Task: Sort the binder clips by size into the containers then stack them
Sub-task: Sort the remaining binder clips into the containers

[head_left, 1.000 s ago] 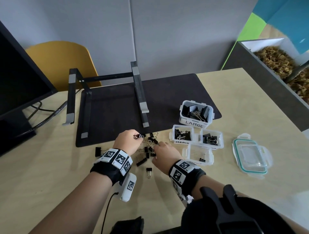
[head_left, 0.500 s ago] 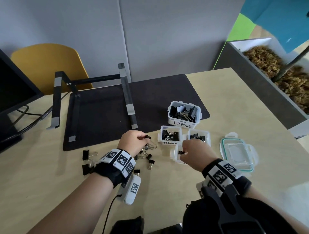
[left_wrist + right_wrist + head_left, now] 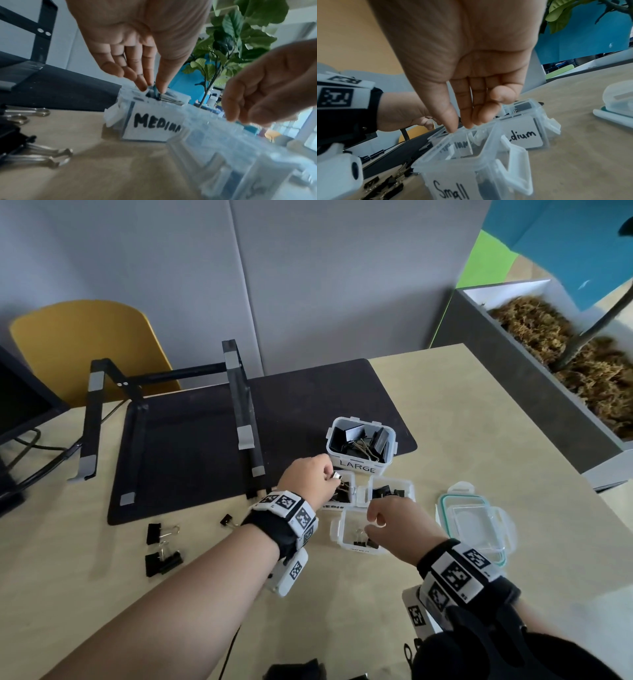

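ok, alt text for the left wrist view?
The left hand pinches a binder clip over the rim of the clear container labelled MEDIUM. The right hand hangs over the neighbouring container, and loose clips lie on the table at left.

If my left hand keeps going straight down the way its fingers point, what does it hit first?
Most likely the clips already inside the medium container. The left hand pinches a binder clip right at its open top, fingers pointing down into it, though the depth inside is unclear.
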Demonstrator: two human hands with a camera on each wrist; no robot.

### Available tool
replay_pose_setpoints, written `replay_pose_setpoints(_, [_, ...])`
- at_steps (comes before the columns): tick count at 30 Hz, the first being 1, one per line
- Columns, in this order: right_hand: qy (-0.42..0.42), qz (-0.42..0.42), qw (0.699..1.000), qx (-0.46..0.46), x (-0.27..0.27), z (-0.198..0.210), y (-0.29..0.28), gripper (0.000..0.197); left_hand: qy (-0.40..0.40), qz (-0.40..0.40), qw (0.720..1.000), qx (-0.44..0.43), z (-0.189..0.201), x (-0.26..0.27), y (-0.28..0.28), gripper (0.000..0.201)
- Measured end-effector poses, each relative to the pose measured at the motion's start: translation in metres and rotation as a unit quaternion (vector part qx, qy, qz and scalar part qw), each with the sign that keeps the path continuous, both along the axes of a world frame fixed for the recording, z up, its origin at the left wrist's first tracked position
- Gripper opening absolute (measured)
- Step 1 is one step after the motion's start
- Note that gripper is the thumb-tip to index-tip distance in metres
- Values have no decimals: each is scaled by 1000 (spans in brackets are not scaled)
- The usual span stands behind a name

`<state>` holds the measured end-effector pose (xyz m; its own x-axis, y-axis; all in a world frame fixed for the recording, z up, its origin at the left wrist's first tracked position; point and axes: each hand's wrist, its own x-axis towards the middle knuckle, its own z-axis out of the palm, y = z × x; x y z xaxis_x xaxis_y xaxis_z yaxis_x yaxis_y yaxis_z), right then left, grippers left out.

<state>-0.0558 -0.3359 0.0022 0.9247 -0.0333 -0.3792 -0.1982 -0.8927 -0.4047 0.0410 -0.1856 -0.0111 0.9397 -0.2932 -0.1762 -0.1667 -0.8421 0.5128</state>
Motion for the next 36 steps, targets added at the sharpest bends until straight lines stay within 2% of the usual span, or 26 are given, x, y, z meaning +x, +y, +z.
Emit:
replay_pose_setpoints(4, [-15,-1,1000,5,0,-1,-4,18,-31,-34,998,35,-11,-2,3,14])
replay_pose_setpoints(11, [-79,-9,996,34,12,2,8,34,-45,-22,999,-4,-7,-10,23,24])
replay_pose_setpoints(16, [-40,48,997,-52,22,-5,21,34,-19,-3,1000,3,-6,-24,61,25])
replay_pose_setpoints(21, [-47,34,995,-83,22,-3,38,34,3,33,999,25,-7,-42,114,20])
replay_pose_setpoints(25, [-96,60,993,-25,17,3,71,31,17,63,997,41,-5,-48,160,18])
replay_pose_setpoints(32, [-46,114,991,45,13,-14,135,27,75,101,989,74,-9,-51,238,20])
replay_pose_setpoints(36, [-25,144,987,68,16,-25,171,27,76,125,986,85,-13,-49,267,34])
